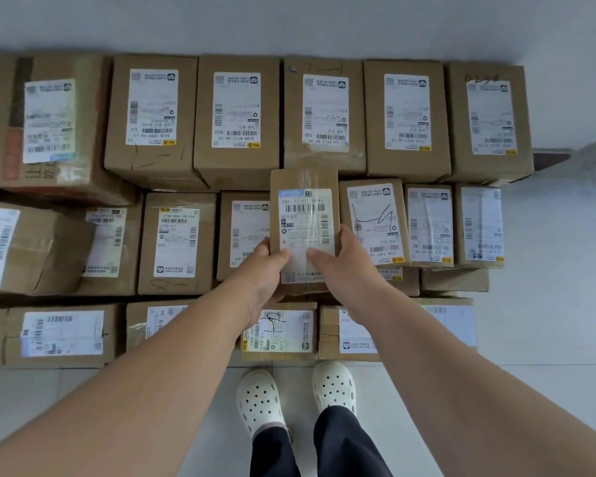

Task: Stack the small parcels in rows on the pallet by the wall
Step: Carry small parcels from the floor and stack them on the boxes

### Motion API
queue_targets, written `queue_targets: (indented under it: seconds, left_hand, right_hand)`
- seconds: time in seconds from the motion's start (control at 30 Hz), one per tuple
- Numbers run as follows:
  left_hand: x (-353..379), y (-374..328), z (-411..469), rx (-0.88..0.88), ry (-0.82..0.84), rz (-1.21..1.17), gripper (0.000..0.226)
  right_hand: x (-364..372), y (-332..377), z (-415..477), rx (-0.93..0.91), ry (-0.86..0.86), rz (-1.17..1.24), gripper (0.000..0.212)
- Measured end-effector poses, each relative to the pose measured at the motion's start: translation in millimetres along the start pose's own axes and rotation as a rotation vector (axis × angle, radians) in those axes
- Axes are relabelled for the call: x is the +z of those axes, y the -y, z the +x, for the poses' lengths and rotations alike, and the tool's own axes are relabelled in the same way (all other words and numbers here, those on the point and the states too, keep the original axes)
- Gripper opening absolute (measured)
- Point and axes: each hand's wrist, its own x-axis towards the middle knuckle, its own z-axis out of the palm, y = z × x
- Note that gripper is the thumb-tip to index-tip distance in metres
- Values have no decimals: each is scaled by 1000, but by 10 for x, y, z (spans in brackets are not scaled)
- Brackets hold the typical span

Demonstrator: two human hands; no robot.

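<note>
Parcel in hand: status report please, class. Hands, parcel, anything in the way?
Left hand and right hand both grip parcel at near end. Parcel over middle row, label up. Spot beneath hidden.

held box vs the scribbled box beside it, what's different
The small brown cardboard parcel is gripped by the left hand and right hand; the brown scribbled parcel rests in the row. The gripped one's label lies under glossy tape; the scribbled one's bears black pen. Both have barcode labels.
</note>
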Motion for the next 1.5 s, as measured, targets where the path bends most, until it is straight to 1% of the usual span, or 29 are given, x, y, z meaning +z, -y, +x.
queue_targets:
  seconds: [0.1, 0.17, 0.3, 0.33, 0.43, 0.5, 0.6, 0.67, 0.73, 0.8, 0.97, 1.03, 1.17, 1.33, 1.5]
  left_hand:
    - [16, -30, 87, 20, -14, 34, 48]
    - [30, -46, 103, 35, -45, 113, 53]
    - [18, -110, 101, 127, -161, 395, 46]
    - [7, -135, 95, 151, -176, 457, 48]
    - [-63, -209, 24, 199, -219, 606, 70]
    - [-124, -265, -96, 309, -263, 749, 75]
    - [-237, -343, -410, 500, -392, 1089, 84]
    - [-343, -404, -665, 596, -452, 1254, 85]
    - [-463, -435, -906, 644, -479, 1348, 83]
    - [-589, -468, -1180, 637, -491, 1408, 82]
    - [-899, -569, -2060, 622, -528, 1437, 83]
    - [-1023, -614, -2452, 628, -563, 1391, 82]
    - [-1265, -635, -3199, 637, -661, 1290, 82]
    - [-1377, -450, -4030, 550, -847, 1211, 80]
    - [-1229, 10, -4880, 406, -1077, 1043, 80]
  right_hand:
    - [24, 0, 97, 13, -165, -202, 47]
    - [23, 16, 109, 27, -216, -268, 53]
    - [9, 61, 67, -21, -200, -324, 49]
    - [-4, 82, 44, -37, -199, -339, 46]
    - [-60, 167, -68, -80, -201, -390, 42]
    - [-100, 233, -179, -116, -203, -440, 42]
    - [-148, 358, -422, -207, -194, -594, 50]
    - [-181, 472, -631, -270, -196, -742, 56]
    - [-210, 597, -858, -306, -177, -879, 60]
    - [-236, 741, -1099, -341, -156, -970, 63]
    - [-253, 1195, -1773, -477, -143, -1067, 64]
    - [-268, 1388, -2062, -547, -132, -1077, 62]
    - [-315, 1778, -2583, -716, -57, -1098, 59]
    - [-341, 2178, -3137, -960, 47, -1192, 56]
    - [-259, 2392, -3760, -1250, 156, -1302, 57]
